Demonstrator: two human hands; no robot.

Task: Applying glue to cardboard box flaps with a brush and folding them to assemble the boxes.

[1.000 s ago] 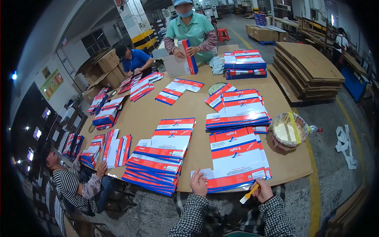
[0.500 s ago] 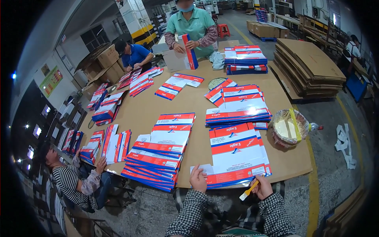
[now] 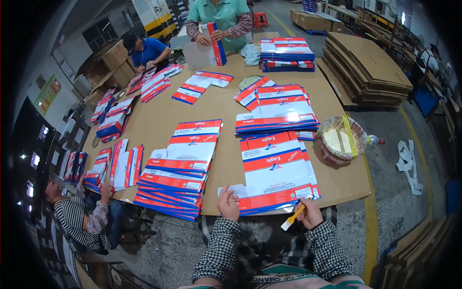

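My left hand (image 3: 228,204) lay palm-down, fingers loosely curled, on the near left corner of the flat carton blank (image 3: 275,171), gripping nothing. My right hand (image 3: 309,214) was closed around a yellow-handled brush (image 3: 293,218), held just off the near right corner of the same blank. The blank topped a stack at the near edge of the worktop (image 3: 226,103), directly ahead of both hands and between them. Its long axis ran away from me, tilted slightly to the right. The left hand was the nearer one, already touching it; the right hand stood just beside its edge without clear contact.

Farther ahead of the right hand, and to its right, sat a round basin (image 3: 340,139) with a pale filling and a yellow stick across it. Beyond the left hand, and to its left, lay a second fanned stack of blanks (image 3: 180,168).

The brush tip was too small to resolve. My fingertips on the brush were partly hidden. The depth of the stack under the blank could not be judged.
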